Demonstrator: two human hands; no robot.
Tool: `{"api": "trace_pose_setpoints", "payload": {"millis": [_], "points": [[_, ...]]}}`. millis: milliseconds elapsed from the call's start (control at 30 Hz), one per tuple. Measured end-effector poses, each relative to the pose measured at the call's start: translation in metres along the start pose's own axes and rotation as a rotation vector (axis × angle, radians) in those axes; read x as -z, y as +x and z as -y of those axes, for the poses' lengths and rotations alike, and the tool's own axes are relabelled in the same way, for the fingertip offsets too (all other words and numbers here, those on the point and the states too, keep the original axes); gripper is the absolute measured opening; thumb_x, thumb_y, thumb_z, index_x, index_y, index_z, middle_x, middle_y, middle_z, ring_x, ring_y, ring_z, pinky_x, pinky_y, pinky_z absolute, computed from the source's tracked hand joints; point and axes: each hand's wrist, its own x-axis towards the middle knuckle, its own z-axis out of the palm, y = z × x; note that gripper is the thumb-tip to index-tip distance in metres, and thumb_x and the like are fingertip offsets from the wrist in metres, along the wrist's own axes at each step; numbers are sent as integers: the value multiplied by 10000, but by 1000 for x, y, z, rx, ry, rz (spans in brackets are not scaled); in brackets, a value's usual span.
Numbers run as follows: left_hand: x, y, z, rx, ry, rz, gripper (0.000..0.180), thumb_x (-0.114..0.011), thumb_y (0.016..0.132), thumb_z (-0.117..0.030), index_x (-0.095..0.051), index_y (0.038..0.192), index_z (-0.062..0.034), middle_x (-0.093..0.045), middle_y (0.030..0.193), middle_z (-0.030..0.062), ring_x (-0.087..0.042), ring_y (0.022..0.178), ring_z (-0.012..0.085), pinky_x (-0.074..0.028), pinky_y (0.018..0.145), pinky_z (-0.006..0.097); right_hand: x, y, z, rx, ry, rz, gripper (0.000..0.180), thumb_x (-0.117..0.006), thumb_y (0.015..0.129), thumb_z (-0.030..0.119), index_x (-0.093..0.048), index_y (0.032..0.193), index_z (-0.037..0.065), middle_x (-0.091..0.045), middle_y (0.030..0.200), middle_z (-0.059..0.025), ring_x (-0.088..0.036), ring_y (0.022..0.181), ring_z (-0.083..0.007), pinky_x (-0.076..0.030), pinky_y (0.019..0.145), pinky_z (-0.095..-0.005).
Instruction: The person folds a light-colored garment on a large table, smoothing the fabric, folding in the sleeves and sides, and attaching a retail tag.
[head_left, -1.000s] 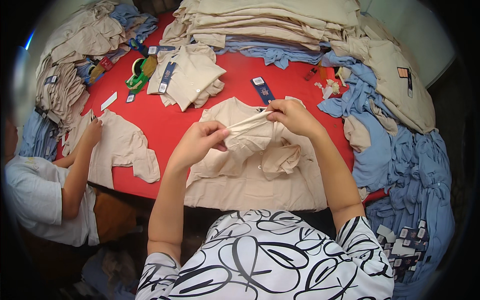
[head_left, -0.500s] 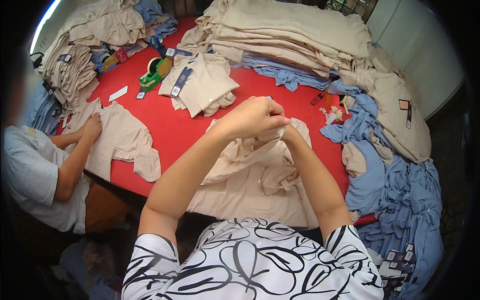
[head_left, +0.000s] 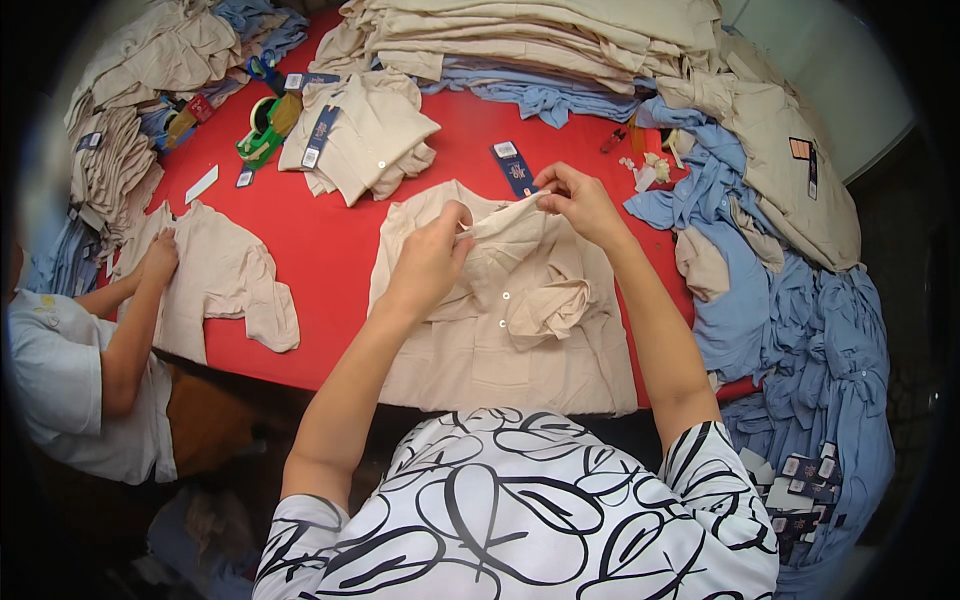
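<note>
A beige buttoned shirt [head_left: 470, 352] is spread on the red table in front of me, its hem at the near edge. My left hand [head_left: 432, 258] pinches the cloth near the collar. At the upper right of the shirt, my right hand [head_left: 583, 203] grips the other end of the same strip between thumb and fingers, pulling it fairly straight. One rolled sleeve end [head_left: 549, 311] lies bunched on the shirt front, beside two white buttons. A dark blue hang tag [head_left: 515, 168] rests just beyond my right hand, touching or close to the collar.
At left, a co-worker's hands [head_left: 155, 258] press on another beige shirt [head_left: 235, 262]. A folded tagged shirt [head_left: 365, 140] lies ahead, near a green tape dispenser [head_left: 262, 135]. Tall beige stacks [head_left: 540, 35] stand at the back. Blue shirts [head_left: 790, 340] heap along the right edge.
My hands have drawn apart from being together over the collar: the left went down and leftward, the right up and rightward. The cloth between them is now stretched out, and the blue tag shows fully.
</note>
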Motion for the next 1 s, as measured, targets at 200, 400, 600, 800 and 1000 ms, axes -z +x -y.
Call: {"api": "trace_pose_setpoints", "payload": {"millis": [200,400,600,800,1000], "points": [[-37,-23,23,-75,88,11,92,-621,878,-23,-593,957,-60,-611,877,108,-633,773,357,-514,670,433,27,-96,11,31,-230,-31,114,-609,883,9,-646,989,-4,-666,999,-64,-630,948,-151,-487,868,-266],[-47,-22,24,-113,-104,306,270,-554,875,33,-692,1068,-95,-561,921,109,-613,790,296,-521,704,335,26,-132,5,65,-268,221,83,-599,922,70,-638,977,22,-645,971,-28,-594,912,-109,-465,811,-245],[-64,-9,24,324,-576,563,333,-455,928,19,-664,1179,-43,-607,995,7,-587,781,144,-494,735,250,30,-81,-2,-80,103,-24,91,-582,983,142,-571,964,54,-507,788,62,-442,704,-35,-372,627,-209],[-82,-5,49,583,-972,595,345,-456,964,-111,-600,1263,-14,-667,1071,51,-646,881,121,-543,752,257,12,-54,-60,-173,-80,-16,105,-589,975,158,-576,940,60,-454,768,88,-392,662,-31,-318,556,-227],[-74,-12,59,602,-1064,535,312,-510,967,-132,-604,1221,23,-666,1102,88,-672,898,155,-566,747,295,-25,-66,15,114,-411,-68,204,-678,901,203,-662,968,11,-560,878,-74,-542,780,-166,-457,752,-310]]}}
